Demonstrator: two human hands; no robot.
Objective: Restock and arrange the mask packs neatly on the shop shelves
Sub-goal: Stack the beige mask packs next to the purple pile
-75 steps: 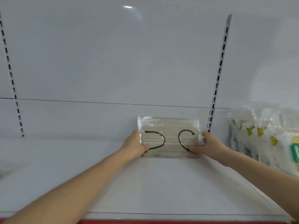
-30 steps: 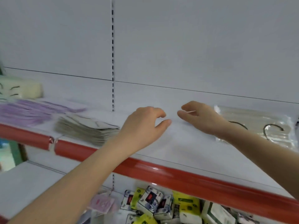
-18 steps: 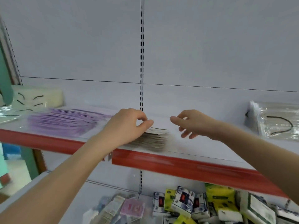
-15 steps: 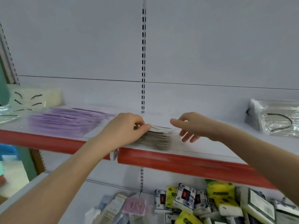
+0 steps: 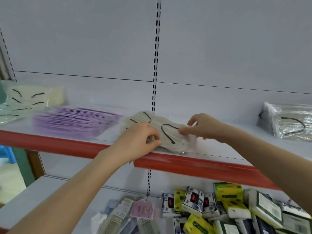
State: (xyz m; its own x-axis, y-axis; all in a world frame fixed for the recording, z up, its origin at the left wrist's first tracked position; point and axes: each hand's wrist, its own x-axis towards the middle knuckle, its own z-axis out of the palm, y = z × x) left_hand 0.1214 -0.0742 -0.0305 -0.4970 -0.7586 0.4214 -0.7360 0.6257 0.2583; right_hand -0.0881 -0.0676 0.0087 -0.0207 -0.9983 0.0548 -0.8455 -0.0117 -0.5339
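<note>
Both grips hold the beige mask pack (image 5: 166, 132), which lies flat on the upper shelf (image 5: 239, 119) near its red front edge (image 5: 185, 164), just beside the purple mask packs (image 5: 76, 120). The left grip (image 5: 136, 139) curls its fingers over the pack's near left end, and the right grip (image 5: 204, 127) pinches the right end. Taking both ends probably stops the floppy bundle sagging (its clear wrap looks slippery) while it is squared or lifted. A clear-wrapped mask pack (image 5: 290, 122) sits well apart at the far right, likely the row being built. The shelf is smooth white metal under a plain white back panel (image 5: 84, 39) with a slotted upright (image 5: 157, 56). Tissue packs (image 5: 219, 208) lie jumbled on the shelf below.
</note>
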